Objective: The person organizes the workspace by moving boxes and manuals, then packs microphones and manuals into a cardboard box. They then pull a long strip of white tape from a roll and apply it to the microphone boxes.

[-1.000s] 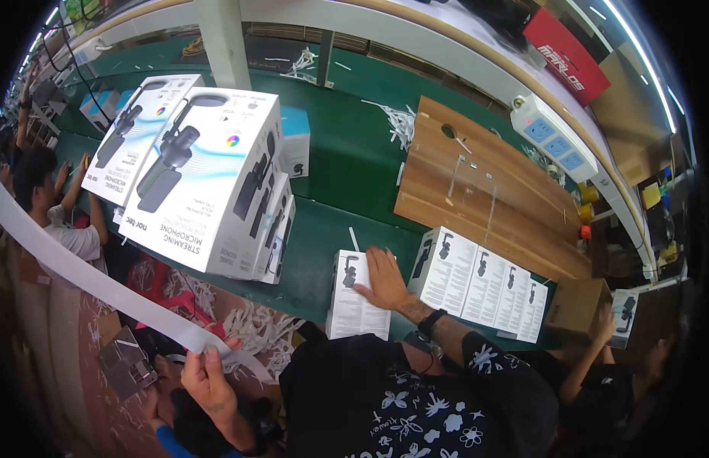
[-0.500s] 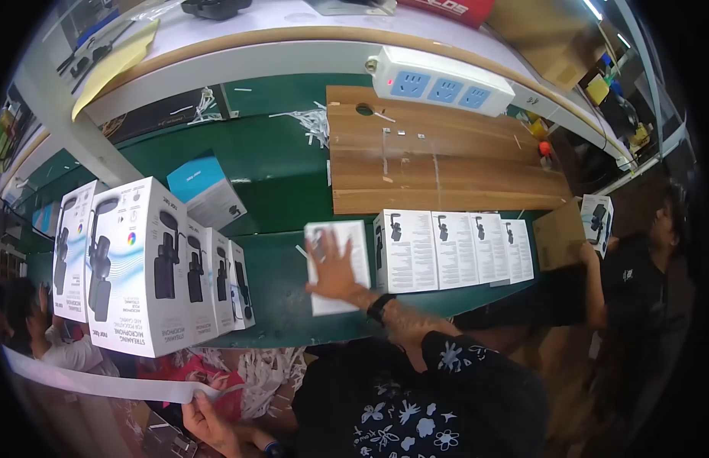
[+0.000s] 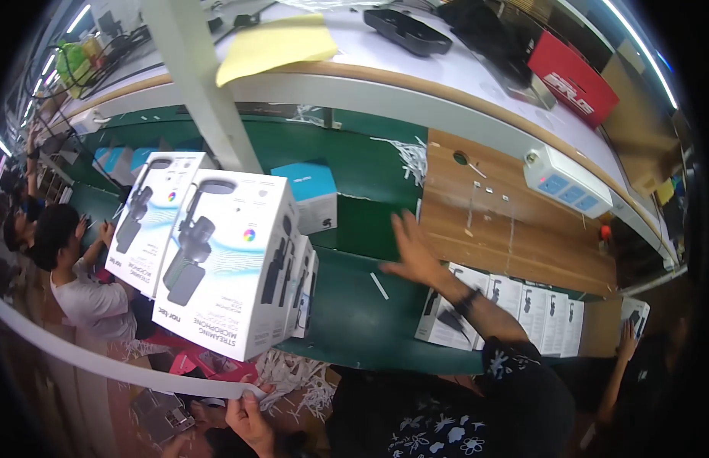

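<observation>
My right hand (image 3: 415, 250), fingers spread, hovers over the green bench top (image 3: 350, 305) and holds nothing. Beneath and beyond its wrist stands a row of white microphone boxes (image 3: 553, 305). A thin white paper strip (image 3: 379, 285) lies on the bench near that hand. Low in the view, my left hand (image 3: 250, 418) pinches the end of a long white backing strip (image 3: 117, 365), which curves away to the left rim. Large white microphone boxes (image 3: 224, 263) with printed pictures stand at the left, between my hands and the far left of the bench.
A blue-and-white box (image 3: 307, 195) stands behind the large boxes. A brown wooden board (image 3: 515, 206) lies at right, below a white power strip (image 3: 568, 182). A white post (image 3: 198, 84) rises at left. Co-workers sit left and right; paper scraps (image 3: 301, 382) heap below the bench.
The white box under my right hand has joined the row at right, and that hand has lifted away, open. The view has turned left. My left hand keeps the strip.
</observation>
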